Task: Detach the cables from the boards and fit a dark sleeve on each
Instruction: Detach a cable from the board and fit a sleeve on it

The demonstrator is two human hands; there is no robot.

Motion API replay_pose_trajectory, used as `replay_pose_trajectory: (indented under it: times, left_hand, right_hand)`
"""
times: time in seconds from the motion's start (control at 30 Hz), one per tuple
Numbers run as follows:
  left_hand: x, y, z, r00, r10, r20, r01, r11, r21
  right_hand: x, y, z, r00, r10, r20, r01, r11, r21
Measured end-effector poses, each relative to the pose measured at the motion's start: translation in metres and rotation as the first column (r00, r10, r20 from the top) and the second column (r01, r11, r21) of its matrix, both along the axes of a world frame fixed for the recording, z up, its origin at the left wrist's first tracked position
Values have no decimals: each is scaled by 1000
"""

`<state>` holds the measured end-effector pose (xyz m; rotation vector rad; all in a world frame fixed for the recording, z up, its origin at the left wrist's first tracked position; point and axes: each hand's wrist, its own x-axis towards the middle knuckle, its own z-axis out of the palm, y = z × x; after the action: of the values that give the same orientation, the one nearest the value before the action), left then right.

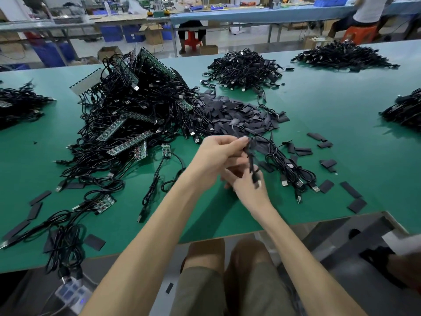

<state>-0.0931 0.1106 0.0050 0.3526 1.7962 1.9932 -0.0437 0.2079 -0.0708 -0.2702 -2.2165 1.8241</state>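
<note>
Black and thin, the cable (251, 159) is held just above the near middle of the green table (341, 106). It is pinched at its upper part by the left hand (217, 153) and gripped lower down by the curled fingers of the right hand (247, 187). It is judged light, limp and prone to tangling, so it is best taken close to the end being sleeved. The sleeves (239, 112), heaped just beyond, look flat, soft and easily crushed. Whether one is already on the cable cannot be made out, since blur and fingers hide that end. At the left, the boards (129, 144) are largely buried under wires.
</note>
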Motion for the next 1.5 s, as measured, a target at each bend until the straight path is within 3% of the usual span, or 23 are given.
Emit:
replay_pose_trajectory:
  times: [0.1,0.27,0.37,0.43,0.5,0.6,0.67,0.73,0.87,1.0,1.2,1.33,1.5]
  left_hand:
    - [-3,35,14,1000,-6,9,6,1000,-19]
    - [-1,47,11,987,-135,-85,117,975,-189]
    - [-3,27,-3,977,-10,-212,-19,991,-130]
    - [-12,5,-9,922,124,-367,-204,961,-187]
    - [-22,-20,-18,816,202,-542,-435,831,-345]
    - [-32,-56,-37,669,185,-720,-709,452,-542]
    - [-37,-73,-47,671,186,-718,-735,293,-611]
    - [-39,-83,-53,708,195,-679,-706,235,-668]
    - [-39,-87,-58,703,155,-694,-699,328,-635]
    - [-29,-76,-60,743,214,-635,-621,574,-534]
    - [-14,-53,-61,817,33,-575,-388,770,-507]
    - [-5,-44,-62,833,31,-552,-326,835,-444]
    - [1,-43,-62,824,34,-566,-344,824,-450]
  right_hand:
    - [0,0,6,998,-2,62,-10,981,196]
    - [0,1,9,997,-8,78,-7,981,193]
    - [0,2,5,999,-3,40,-6,974,227]
    - [0,2,3,1000,5,-2,-5,983,181]
    - [0,3,2,1000,10,-20,-8,996,93]
    - [2,2,3,1000,20,-18,-19,998,61]
    - [3,1,5,1000,23,-14,-22,998,56]
    - [4,1,5,1000,22,-7,-22,998,61]
    - [4,1,5,1000,26,2,-26,997,76]
    - [3,1,3,1000,23,-4,-23,997,78]
    - [-1,3,1,999,-49,-18,50,997,60]
    - [-2,3,-1,999,-31,-16,32,993,112]
    - [-2,5,-4,996,-89,-12,90,988,123]
